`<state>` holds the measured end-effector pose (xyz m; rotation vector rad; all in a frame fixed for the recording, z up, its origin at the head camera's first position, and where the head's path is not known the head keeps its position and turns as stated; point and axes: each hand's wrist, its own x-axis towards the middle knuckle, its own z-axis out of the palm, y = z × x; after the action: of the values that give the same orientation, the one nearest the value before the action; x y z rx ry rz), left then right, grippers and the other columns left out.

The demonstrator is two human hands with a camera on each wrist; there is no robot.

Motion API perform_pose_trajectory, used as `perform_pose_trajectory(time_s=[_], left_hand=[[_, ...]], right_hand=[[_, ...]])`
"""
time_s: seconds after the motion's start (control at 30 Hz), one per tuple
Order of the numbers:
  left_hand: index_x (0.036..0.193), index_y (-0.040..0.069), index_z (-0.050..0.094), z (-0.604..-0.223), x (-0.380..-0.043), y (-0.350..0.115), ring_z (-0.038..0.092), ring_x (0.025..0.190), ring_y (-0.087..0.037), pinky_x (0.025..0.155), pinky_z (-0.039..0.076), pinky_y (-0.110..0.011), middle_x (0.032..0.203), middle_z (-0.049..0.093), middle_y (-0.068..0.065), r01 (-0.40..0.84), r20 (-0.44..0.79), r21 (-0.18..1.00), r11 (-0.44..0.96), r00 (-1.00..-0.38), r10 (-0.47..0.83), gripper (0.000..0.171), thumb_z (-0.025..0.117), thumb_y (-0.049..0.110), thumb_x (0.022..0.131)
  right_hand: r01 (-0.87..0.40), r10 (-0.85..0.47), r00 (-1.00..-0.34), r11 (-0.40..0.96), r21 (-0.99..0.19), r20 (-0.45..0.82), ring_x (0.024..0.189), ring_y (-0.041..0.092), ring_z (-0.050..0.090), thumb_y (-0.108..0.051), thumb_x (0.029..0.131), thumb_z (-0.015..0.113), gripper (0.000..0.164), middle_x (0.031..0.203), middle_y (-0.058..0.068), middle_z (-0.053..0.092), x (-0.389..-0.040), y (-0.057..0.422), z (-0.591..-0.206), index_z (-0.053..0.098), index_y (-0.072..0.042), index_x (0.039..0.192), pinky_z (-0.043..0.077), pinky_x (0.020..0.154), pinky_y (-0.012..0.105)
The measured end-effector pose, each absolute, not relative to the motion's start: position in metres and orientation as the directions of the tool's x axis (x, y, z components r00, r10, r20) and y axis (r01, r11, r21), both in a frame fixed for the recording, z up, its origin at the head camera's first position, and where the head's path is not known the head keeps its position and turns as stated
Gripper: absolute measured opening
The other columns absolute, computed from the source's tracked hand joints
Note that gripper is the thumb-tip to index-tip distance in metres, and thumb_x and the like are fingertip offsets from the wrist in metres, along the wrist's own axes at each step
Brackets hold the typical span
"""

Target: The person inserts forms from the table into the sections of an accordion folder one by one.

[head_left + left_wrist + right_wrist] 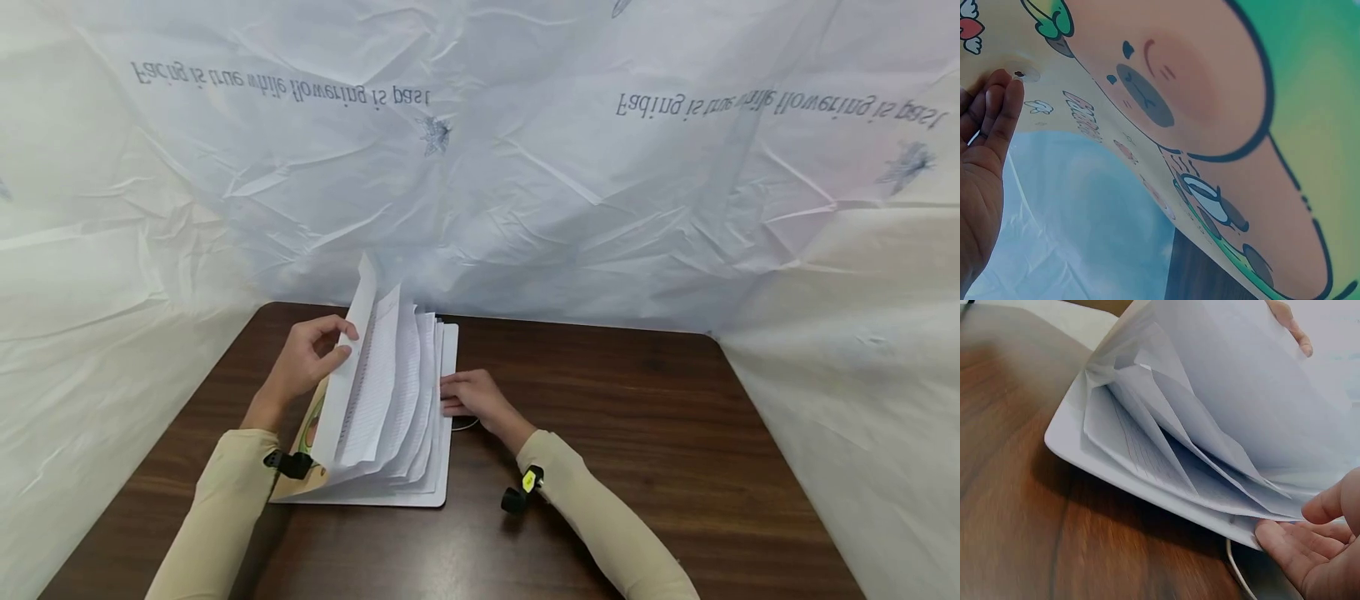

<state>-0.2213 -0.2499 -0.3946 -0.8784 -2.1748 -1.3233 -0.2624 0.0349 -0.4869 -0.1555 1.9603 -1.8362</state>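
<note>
A folder (pixel 450 350) lies partly open on the table, with several printed paper sheets (pixel 371 383) fanned inside it. Its raised cover is white inside; the outer side carries a cartoon animal print (pixel 1197 81). My left hand (pixel 306 357) pinches the cover's outer edge between thumb and fingers, holding it up and tilted to the left. At the folder's right edge, my right hand (pixel 480 398) holds the rim, thumb at the sheets and fingers at the white back panel (pixel 1147 503). A thin pale cord (pixel 1235 569) loops out beneath that edge, near the right fingers.
The dark wooden table (pixel 600 417) extends to the right of the folder and in front of it. Creased white sheeting (pixel 525 208) with printed lettering hangs behind the table and along both sides. Small dark wrist cameras (pixel 292 464) are strapped over the beige sleeves.
</note>
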Motion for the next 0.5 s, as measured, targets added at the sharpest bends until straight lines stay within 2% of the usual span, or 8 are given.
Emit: perform_pose_trajectory(time_s=[0.17, 0.27, 0.4, 0.5], left_hand=[[0.096, -0.005, 0.067, -0.413, -0.238, -0.257, 0.051, 0.070, -0.010, 0.059, 0.042, -0.020, 0.091, 0.067, -0.018, 0.724, 0.665, 0.589, 0.358, -0.686, 0.295, 0.015, 0.061, -0.011, 0.084], [0.098, 0.002, 0.069, -0.428, -0.250, -0.262, 0.049, 0.066, -0.008, 0.056, 0.040, -0.020, 0.091, 0.067, -0.010, 0.730, 0.669, 0.568, 0.381, -0.679, 0.302, 0.017, 0.062, -0.007, 0.085], [0.100, 0.006, 0.069, -0.429, -0.251, -0.259, 0.050, 0.070, -0.008, 0.060, 0.041, -0.020, 0.093, 0.067, -0.008, 0.712, 0.647, 0.570, 0.411, -0.697, 0.309, 0.017, 0.063, -0.004, 0.087], [0.100, 0.004, 0.069, -0.430, -0.252, -0.255, 0.054, 0.080, -0.008, 0.068, 0.045, -0.017, 0.096, 0.068, -0.009, 0.703, 0.637, 0.576, 0.417, -0.706, 0.310, 0.018, 0.064, -0.005, 0.086]], right_hand=[[0.165, -0.372, -0.907, 0.118, -0.979, -0.197, 0.092, 0.027, 0.075, -0.007, 0.098, 0.064, 0.031, 0.109, 0.022, 0.073, -0.265, 0.052, -0.486, 0.066, 0.007, 0.125, 0.059, 0.082, 0.037], [0.105, -0.359, -0.921, 0.147, -0.984, -0.152, 0.090, 0.026, 0.074, -0.009, 0.097, 0.066, 0.030, 0.109, 0.021, 0.073, -0.267, 0.060, -0.484, 0.068, 0.007, 0.123, 0.060, 0.080, 0.036], [-0.114, -0.347, -0.938, 0.286, -0.951, 0.008, 0.089, 0.020, 0.073, -0.014, 0.094, 0.071, 0.029, 0.105, 0.015, 0.076, -0.266, 0.071, -0.483, 0.072, 0.003, 0.117, 0.059, 0.077, 0.034], [-0.298, -0.362, -0.923, 0.451, -0.841, 0.132, 0.090, 0.021, 0.071, -0.021, 0.092, 0.075, 0.031, 0.107, 0.010, 0.076, -0.263, 0.077, -0.482, 0.074, -0.003, 0.118, 0.056, 0.078, 0.036]])
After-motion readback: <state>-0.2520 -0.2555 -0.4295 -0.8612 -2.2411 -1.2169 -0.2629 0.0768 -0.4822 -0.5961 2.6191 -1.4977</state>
